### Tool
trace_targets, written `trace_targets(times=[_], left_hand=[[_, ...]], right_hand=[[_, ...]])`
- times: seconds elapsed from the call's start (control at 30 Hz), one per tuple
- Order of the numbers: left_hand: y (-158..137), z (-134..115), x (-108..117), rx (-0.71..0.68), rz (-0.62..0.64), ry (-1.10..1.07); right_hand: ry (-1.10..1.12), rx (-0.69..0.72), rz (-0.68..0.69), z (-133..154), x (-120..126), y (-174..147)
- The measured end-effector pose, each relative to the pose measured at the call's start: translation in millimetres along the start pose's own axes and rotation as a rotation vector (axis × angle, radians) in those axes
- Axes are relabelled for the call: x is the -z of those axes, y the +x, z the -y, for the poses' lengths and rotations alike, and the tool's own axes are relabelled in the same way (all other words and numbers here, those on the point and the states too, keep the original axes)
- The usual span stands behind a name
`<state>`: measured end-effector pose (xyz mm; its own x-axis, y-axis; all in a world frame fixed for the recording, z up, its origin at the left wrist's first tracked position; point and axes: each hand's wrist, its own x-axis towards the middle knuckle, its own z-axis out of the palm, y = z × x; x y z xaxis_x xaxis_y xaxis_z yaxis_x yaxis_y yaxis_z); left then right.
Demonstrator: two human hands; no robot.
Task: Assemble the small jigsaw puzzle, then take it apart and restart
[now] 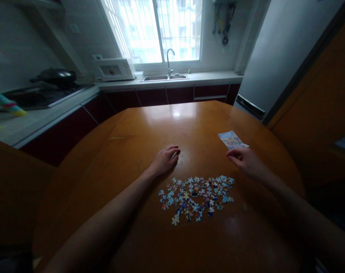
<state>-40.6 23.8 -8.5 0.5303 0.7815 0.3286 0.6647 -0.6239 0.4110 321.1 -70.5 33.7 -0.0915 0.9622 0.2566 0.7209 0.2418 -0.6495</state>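
Note:
Many loose jigsaw puzzle pieces (194, 194) lie spread on the wooden table in front of me, in blue, white, yellow and other colours. My left hand (166, 159) rests on the table just beyond the pieces, palm down. Its fingers are loosely bent, with a gap between them and the thumb, and no held thing shows. To the right, a small colourful picture card (232, 139) is at the fingers of my right hand (245, 160). Those fingers are curled in a pinch at the card's near edge, and the hand covers part of that edge.
The round-ended wooden table (118, 151) fills the middle. Behind it are a sink (155, 78) with a faucet (169, 62), a microwave (114, 69) and a window. A wok (57, 76) sits on the stove at left. A refrigerator (270, 57) stands at right.

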Motion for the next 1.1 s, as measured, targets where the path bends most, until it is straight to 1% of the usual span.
trace_targets(times=[0.07,0.13,0.2,0.27,0.53,0.73,0.9,1.0,1.1], left_hand=[[0.6,0.5,-1.2,-0.003,-0.012,0.008],[1.2,1.5,-2.5,-0.011,-0.023,0.01],[1.8,2.7,-3.6,-0.024,-0.024,0.015],[2.1,3.7,-4.1,-0.03,-0.022,0.025],[0.5,1.1,-3.5,-0.032,-0.025,0.049],[0.9,0.1,-2.3,-0.033,-0.02,0.047],[1.5,1.9,-3.2,-0.031,-0.019,0.045],[0.5,0.2,-3.6,-0.025,-0.018,0.039],[0.1,-0.4,-2.7,-0.018,-0.015,0.02]], right_hand=[[-0.035,-0.031,0.004,-4.4,0.9,-25.1],[-0.072,-0.051,0.06,-7.2,-0.6,-47.6],[-0.097,-0.079,0.127,-7.5,-3.3,-63.1],[-0.123,-0.102,0.163,-6.1,-6.3,-70.5],[-0.219,-0.125,0.165,2.7,-12.4,-62.8],[-0.197,-0.122,0.197,4.8,-11.6,-63.9],[-0.206,-0.138,0.189,4.2,-16.0,-61.5],[-0.146,-0.166,0.178,2.5,-18.1,-61.2],[-0.013,-0.205,0.225,-1.7,-12.8,-58.9]])
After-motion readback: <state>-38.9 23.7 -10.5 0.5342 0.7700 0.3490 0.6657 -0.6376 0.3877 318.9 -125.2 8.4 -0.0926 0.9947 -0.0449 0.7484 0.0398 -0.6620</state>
